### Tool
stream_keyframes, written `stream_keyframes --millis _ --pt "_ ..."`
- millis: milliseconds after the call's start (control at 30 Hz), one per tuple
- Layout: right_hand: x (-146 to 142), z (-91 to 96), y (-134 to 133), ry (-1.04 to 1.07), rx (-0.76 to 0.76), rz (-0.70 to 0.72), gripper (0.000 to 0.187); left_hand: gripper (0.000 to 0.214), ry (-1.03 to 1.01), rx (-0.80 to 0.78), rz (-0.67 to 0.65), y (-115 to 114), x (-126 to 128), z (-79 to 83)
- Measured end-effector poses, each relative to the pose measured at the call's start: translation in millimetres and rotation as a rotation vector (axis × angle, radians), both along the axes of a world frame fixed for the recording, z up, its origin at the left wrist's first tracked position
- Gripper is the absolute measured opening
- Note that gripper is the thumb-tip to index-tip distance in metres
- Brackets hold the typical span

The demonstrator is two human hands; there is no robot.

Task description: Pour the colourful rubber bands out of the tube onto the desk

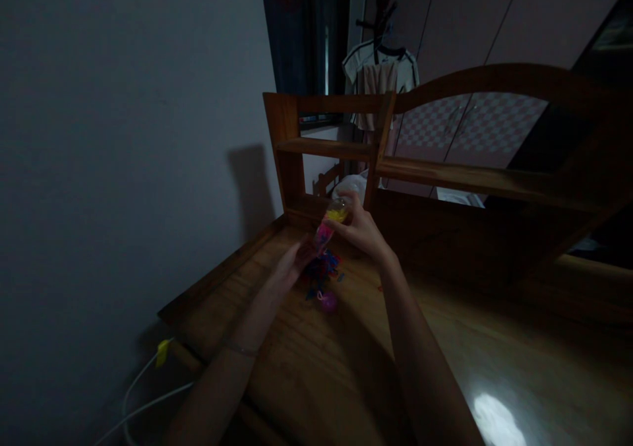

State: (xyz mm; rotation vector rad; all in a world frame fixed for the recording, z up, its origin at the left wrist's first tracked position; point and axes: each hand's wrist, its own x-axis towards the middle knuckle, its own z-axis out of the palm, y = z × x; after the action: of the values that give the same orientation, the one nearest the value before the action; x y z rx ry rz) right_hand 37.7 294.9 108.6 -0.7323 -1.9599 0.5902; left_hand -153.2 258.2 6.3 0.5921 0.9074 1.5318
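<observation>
Where the clear container (325, 231) is: held tilted above the wooden desk (297, 347), yellow contents (337, 215) in its upper end, pink showing lower down.
Right hand (359, 225): thumb and fingers pinching the container's upper end.
Left hand (297, 258): beside the lower end, fingers partly bent; in the dim light I cannot tell whether they grip it.
Small pieces (321, 269): a loose pile, mostly blue with some red, on the desk below the container.
Purple round object (329, 302): just beside the pile, on the near side, with a pink loop (320, 295).
Wooden shelf (326, 147): along the desk's back edge.
</observation>
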Motion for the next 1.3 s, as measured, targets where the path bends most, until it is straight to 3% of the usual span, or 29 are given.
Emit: stream_keyframes --millis 100,267,600,733,967,1167,1300 --pt "-3 -2.3 -1 -0.021 -0.003 0.009 0.058 0.021 -0.041 -0.037 -0.078 0 3 3.7" --pt "-5 -5.8 -2 -0.089 0.006 0.002 0.049 0.024 0.033 -0.043 -0.012 1 1 0.6" --pt "-15 -15.1 0 -0.133 -0.01 0.002 0.05 0.029 0.675 0.151 0.351 2 -8 -5.2" --pt "-18 -16.4 -1 -0.111 0.023 0.022 0.05 0.027 0.751 0.178 0.389 3 -10 -4.6" --pt "-20 -22.5 4 -0.034 -0.046 -0.054 0.047 0.021 0.627 0.084 0.266 2 -9 -10.8" --pt "-16 -27.0 15 0.078 -0.129 -0.15 0.051 0.029 0.1 -0.054 0.021 2 -4 -6.3" --pt "-19 -25.9 15 0.133 -0.11 -0.159 0.052 0.029 -0.07 -0.109 0.035 3 -3 0.0"
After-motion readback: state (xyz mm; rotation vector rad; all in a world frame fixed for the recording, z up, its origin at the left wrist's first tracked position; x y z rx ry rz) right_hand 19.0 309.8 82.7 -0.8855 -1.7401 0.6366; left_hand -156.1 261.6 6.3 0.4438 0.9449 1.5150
